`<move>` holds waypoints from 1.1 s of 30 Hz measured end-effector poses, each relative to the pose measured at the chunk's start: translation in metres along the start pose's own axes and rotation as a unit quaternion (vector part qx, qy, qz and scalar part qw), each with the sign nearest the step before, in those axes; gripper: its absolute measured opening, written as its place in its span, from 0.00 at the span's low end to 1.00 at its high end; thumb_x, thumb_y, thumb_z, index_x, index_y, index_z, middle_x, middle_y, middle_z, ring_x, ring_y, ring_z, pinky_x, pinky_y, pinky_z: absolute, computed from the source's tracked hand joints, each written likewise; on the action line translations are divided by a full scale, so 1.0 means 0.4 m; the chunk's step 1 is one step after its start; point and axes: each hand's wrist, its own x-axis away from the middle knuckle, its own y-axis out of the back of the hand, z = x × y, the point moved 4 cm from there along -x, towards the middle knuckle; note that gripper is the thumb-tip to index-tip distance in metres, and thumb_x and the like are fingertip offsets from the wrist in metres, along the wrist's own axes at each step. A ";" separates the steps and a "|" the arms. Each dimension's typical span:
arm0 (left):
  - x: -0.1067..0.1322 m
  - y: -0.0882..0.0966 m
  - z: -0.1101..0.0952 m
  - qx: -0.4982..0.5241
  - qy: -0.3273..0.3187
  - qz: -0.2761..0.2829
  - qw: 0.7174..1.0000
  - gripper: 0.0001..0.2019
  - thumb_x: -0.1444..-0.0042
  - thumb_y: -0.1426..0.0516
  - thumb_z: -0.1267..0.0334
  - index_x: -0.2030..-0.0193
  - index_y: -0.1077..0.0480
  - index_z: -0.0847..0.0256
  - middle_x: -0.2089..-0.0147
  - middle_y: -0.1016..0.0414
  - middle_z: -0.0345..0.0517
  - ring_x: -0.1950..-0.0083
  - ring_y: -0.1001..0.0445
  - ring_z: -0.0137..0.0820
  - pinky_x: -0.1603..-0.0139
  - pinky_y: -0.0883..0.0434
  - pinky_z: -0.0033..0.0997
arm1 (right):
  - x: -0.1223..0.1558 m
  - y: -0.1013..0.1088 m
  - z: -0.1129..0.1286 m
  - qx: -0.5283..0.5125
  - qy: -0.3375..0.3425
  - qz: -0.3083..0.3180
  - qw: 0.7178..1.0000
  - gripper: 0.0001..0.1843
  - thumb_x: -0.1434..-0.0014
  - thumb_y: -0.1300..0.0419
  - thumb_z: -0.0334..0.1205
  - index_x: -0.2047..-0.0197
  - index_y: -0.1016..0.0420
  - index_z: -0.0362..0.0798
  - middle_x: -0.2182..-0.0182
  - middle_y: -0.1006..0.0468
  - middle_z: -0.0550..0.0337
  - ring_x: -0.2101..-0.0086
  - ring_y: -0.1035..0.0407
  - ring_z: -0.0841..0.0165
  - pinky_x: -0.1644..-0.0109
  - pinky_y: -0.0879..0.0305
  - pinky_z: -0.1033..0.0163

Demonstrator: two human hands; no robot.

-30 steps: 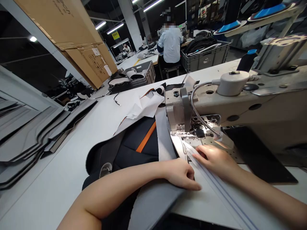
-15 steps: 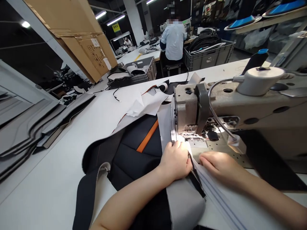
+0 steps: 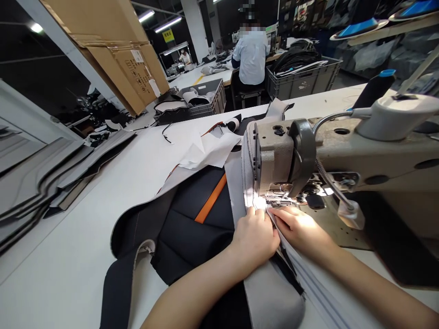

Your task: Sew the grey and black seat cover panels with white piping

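Left hand: my left hand (image 3: 255,242) is closed, fingers bunched on the layered edge of the black seat cover (image 3: 202,228), right at the machine's foot.
Right hand: my right hand (image 3: 298,228) is nearly closed, fingers curled over the white striped strip (image 3: 308,274), just beside my left hand (the two are almost touching).
Workpiece: 1 seat cover, with 1 orange stripe (image 3: 211,198), lying on the white table (image 3: 85,228). Its grey edge runs up under the presser foot (image 3: 270,200).
Machine: 1 industrial sewing machine (image 3: 277,155), directly ahead of my hands; the needle is hidden by glare.
Table items: 1 loose heap of white paper (image 3: 209,148) beyond the seat cover; 1 stack of grey panels (image 3: 44,183) to my left.
Beyond: 2 grey plastic crates (image 3: 206,93); 2 other people, one seated in a pale blue shirt (image 3: 251,57), both well apart from me.
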 end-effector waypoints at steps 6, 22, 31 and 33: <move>-0.005 -0.006 -0.002 -0.009 0.002 -0.015 1.000 0.13 0.43 0.48 0.59 0.57 0.29 0.65 0.61 0.30 0.53 0.56 0.32 0.42 0.68 0.28 0.34 | 0.014 0.001 -0.003 -0.031 -0.001 0.025 0.999 0.16 0.38 0.53 0.34 0.52 0.27 0.45 0.63 0.22 0.53 0.64 0.27 0.65 0.59 0.29 0.61; 0.040 0.017 -0.030 0.003 -0.104 0.021 0.994 0.31 0.47 0.46 0.40 0.49 0.32 0.69 0.52 0.32 0.57 0.51 0.36 0.45 0.53 0.32 0.43 | 0.018 0.027 -0.013 -0.041 -0.077 0.120 0.989 0.20 0.36 0.57 0.45 0.78 0.39 0.50 0.78 0.29 0.61 0.72 0.33 0.67 0.69 0.41 0.63; 0.102 0.026 -0.060 -0.176 -0.093 0.173 0.965 0.46 0.52 0.38 0.55 0.33 0.53 0.75 0.33 0.51 0.67 0.41 0.40 0.52 0.41 0.42 0.53 | 0.037 0.028 -0.024 -0.090 -0.115 0.071 0.987 0.20 0.37 0.58 0.47 0.78 0.42 0.50 0.79 0.33 0.61 0.73 0.36 0.67 0.69 0.45 0.63; 0.091 0.048 -0.043 -0.193 -0.091 0.170 0.962 0.36 0.50 0.41 0.65 0.35 0.48 0.73 0.40 0.37 0.63 0.49 0.33 0.46 0.48 0.35 0.47 | 0.043 0.027 -0.014 -0.097 -0.115 0.065 0.987 0.20 0.38 0.57 0.47 0.78 0.41 0.50 0.78 0.33 0.61 0.72 0.36 0.67 0.69 0.46 0.63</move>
